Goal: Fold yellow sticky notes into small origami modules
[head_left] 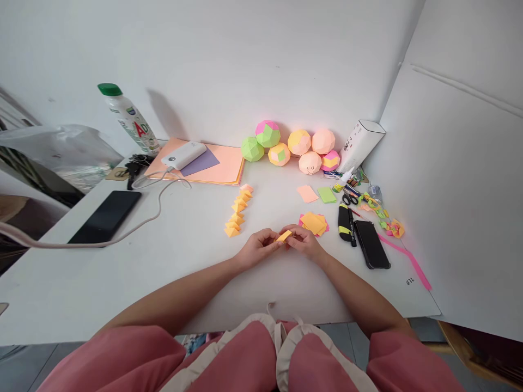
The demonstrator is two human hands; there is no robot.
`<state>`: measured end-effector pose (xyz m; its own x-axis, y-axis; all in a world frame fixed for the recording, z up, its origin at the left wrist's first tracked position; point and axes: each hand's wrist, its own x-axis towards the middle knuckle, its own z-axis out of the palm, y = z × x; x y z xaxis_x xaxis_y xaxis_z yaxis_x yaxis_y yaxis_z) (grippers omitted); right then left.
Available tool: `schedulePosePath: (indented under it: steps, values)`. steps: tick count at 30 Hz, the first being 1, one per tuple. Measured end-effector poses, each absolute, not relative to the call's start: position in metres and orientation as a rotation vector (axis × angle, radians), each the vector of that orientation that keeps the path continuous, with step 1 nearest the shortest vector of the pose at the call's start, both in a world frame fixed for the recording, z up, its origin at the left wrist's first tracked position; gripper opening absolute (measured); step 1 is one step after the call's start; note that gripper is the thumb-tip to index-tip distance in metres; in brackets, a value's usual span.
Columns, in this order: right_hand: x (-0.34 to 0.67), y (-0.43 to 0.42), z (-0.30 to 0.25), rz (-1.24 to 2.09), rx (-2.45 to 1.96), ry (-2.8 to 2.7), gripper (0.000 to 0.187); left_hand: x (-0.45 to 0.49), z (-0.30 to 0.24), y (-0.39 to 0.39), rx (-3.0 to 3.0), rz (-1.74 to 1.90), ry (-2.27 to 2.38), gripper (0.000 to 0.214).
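Note:
Between my two hands, just above the white table, is a small folded piece of orange paper [284, 236]. My left hand [258, 248] pinches its left end, thumb toward me. The fingers of my right hand [303, 242] close on its right end. Right behind my right hand lies a loose pile of orange and pink paper squares [314, 223]. To the left, a row of folded orange paper pieces [237, 210] runs away from me. Beyond the pile are a few peach paper squares [307, 194] and green paper squares [327, 195].
Several faceted paper balls [267, 134] are stacked along the wall. A cutter [344, 222], scissors [350, 199] and a black phone [371, 244] lie on the right. At left are a bottle [131, 120], a power bank [184, 155] with its cable, and another phone [107, 218].

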<state>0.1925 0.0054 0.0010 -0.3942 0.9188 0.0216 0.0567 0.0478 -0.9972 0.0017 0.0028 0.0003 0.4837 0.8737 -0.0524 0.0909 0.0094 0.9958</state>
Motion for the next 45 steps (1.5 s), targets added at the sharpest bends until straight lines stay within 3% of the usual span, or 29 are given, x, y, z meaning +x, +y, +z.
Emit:
schedulePosePath:
  steps: [11, 19, 30, 45]
  values:
    - [0.193, 0.004, -0.002, 1.523, -1.096, -1.63, 0.012, 0.002, 0.002, 0.002, 1.231, 0.81, 0.746, 0.031]
    - [0.194, 0.003, -0.003, 1.57, -1.15, -1.609, 0.017, 0.0, -0.005, 0.004, 1.33, 0.664, 0.8, 0.03]
    - [0.194, 0.002, 0.0, 1.522, -1.211, -1.725, 0.03, -0.001, -0.004, 0.002, 1.47, 0.726, 0.815, 0.026]
    - [0.194, 0.004, -0.004, 1.555, -1.149, -1.633, 0.024, -0.002, -0.013, 0.004, 1.588, 0.876, 0.736, 0.038]
